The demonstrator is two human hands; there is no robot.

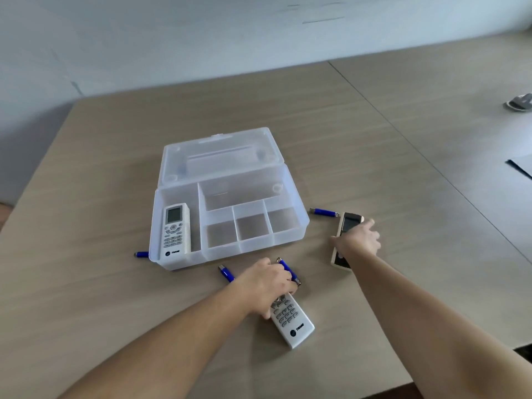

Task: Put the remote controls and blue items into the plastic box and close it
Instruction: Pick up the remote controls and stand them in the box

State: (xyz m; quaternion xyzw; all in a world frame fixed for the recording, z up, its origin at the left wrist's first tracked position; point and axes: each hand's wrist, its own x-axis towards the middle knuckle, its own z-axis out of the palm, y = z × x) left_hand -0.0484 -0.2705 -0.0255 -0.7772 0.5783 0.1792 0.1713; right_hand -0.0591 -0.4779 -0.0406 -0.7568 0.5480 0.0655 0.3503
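Although one white air-conditioner remote (176, 230) already lies face up in the long left compartment of the translucent plastic box (290, 236), most of the task is left to do, as far as the view shows. The hinged lid (218, 152) stands open, tipped back behind the box. The wide rear compartment and the three small front compartments look empty.

Outside the box, on the wooden table (374, 139), two remotes and four blue items remain. The left hand (269, 279) rests over the top end of a second white remote (292, 319), near the box's front wall, with its fingers curled down around the remote; whether it has lifted off the table I cannot tell. One blue stick (288, 270) lies against that hand's fingers, and it is unclear whether the hand grips it too. Another blue stick (226, 274) pokes out just left of the hand. The right hand (358, 239) is pressed onto a beige remote with a dark screen (348, 223), well to the right of the box, fingers spread over its middle; a firm clamp is not evident. A third blue stick (323, 212) lies just beside that remote's far end, and a fourth (141, 254) sits against the box's left front corner.

My judgement: roughly one item of seven is stowed, and closing the lid comes last.
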